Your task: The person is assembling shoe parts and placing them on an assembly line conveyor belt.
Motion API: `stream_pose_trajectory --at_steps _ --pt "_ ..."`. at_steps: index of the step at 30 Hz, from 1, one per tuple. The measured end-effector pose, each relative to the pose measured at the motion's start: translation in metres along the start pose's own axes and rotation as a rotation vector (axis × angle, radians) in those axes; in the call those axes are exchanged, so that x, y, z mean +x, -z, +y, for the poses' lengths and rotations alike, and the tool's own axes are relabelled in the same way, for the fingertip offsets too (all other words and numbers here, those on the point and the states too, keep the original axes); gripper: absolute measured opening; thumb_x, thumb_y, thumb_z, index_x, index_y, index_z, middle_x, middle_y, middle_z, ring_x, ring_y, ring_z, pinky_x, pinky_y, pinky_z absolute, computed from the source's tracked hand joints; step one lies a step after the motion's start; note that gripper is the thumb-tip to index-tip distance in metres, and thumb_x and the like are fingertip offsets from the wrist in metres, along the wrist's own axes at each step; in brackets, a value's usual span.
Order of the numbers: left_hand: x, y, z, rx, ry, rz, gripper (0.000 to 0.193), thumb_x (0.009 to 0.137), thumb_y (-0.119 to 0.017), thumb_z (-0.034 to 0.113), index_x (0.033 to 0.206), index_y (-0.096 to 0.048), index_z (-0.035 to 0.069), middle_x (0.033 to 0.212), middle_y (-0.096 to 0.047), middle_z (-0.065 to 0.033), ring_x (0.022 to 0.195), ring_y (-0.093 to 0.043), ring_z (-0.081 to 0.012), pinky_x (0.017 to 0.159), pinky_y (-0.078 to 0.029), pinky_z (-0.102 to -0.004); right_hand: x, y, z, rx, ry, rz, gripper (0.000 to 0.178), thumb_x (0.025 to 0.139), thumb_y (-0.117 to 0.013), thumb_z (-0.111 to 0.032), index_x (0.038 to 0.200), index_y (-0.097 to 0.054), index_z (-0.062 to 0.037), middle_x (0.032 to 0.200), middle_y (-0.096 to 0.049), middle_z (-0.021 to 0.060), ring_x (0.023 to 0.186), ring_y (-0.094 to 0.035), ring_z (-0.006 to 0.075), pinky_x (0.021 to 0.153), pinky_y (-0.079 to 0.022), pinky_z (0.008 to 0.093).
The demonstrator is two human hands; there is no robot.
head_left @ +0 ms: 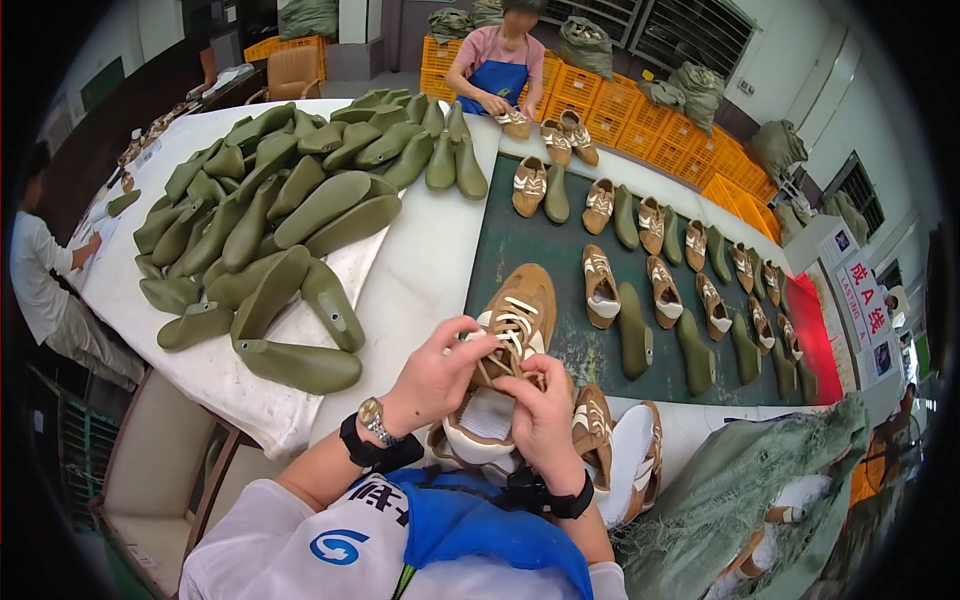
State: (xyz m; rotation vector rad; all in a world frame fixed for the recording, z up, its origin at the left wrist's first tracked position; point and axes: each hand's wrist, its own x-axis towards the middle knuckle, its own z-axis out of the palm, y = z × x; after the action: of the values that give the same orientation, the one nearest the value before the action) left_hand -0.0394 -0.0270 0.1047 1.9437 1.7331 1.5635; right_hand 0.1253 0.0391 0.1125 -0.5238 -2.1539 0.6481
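We tag one left hand (435, 380), one right hand (547, 415), one held shoe (532, 292), one wristwatch (371, 420), two black wristbands (358, 446), one green mat (528, 252), roughly eleven shoes (599, 287) there, far ones unclear.

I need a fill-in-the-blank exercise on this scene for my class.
The left hand and right hand finger the white ____ of a brown shoe.
A watch is on the person's ____ wrist.
The piled shoe lasts are coloured ____.
The co-worker opposite wears a ____ apron.

Missing words: laces; left; green; blue.
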Motion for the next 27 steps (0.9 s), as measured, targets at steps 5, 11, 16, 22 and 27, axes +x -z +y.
stream_pose_trajectory --at_steps 5,11,16,22,27 --pt "0.011 0.000 0.009 0.235 -0.139 -0.107 0.035 0.073 -0.058 0.001 0.106 -0.061 0.013 0.114 -0.051 -0.0119 0.096 -0.057 -0.0289 0.071 -0.052 -0.0346 0.007 -0.001 0.001 -0.035 0.008 0.139 0.033 0.071 -0.055 0.013 0.100 -0.053 -0.0022 0.101 -0.047 0.0139 0.085 -0.053 0.0263 0.072 -0.047 0.0314" --pt "0.005 -0.006 0.010 0.254 -0.123 0.004 0.028 0.072 -0.057 0.001 0.097 -0.063 0.012 0.114 -0.052 -0.0101 0.096 -0.056 -0.0280 0.069 -0.052 -0.0340 0.011 -0.003 0.007 0.028 -0.075 0.233 0.032 0.070 -0.055 0.014 0.098 -0.049 -0.0026 0.112 -0.042 0.0126 0.091 -0.052 0.0167 0.071 -0.048 0.0246" --pt "0.009 0.001 -0.004 0.197 -0.198 -0.152 0.010 0.072 -0.057 0.001 0.079 -0.057 0.008 0.110 -0.053 -0.0096 0.092 -0.056 -0.0266 0.066 -0.051 -0.0335 0.018 -0.006 0.032 0.376 -0.282 0.303 0.033 0.073 -0.052 0.015 0.100 -0.045 -0.0037 0.114 -0.043 0.0097 0.089 -0.053 0.0131 0.071 -0.048 0.0229" --pt "0.024 0.004 -0.027 0.249 -0.053 0.018 0.010 0.072 -0.057 0.001 0.080 -0.056 0.006 0.109 -0.052 -0.0111 0.090 -0.057 -0.0288 0.068 -0.051 -0.0354 0.038 -0.001 0.016 -0.098 -0.037 -0.006 0.043 0.073 -0.067 -0.003 0.113 -0.054 -0.0038 0.111 -0.050 0.0134 0.088 -0.057 0.0274 0.074 -0.048 0.0341" --pt "0.048 -0.009 -0.051 0.334 -0.061 0.049 0.012 0.073 -0.055 0.001 0.084 -0.055 0.005 0.113 -0.051 -0.0126 0.089 -0.056 -0.0294 0.068 -0.052 -0.0371 0.056 0.009 0.012 -0.218 0.092 -0.328 0.041 0.075 -0.069 -0.026 0.110 -0.057 -0.0083 0.100 -0.056 0.0083 0.081 -0.060 0.0275 0.067 -0.050 0.0346"
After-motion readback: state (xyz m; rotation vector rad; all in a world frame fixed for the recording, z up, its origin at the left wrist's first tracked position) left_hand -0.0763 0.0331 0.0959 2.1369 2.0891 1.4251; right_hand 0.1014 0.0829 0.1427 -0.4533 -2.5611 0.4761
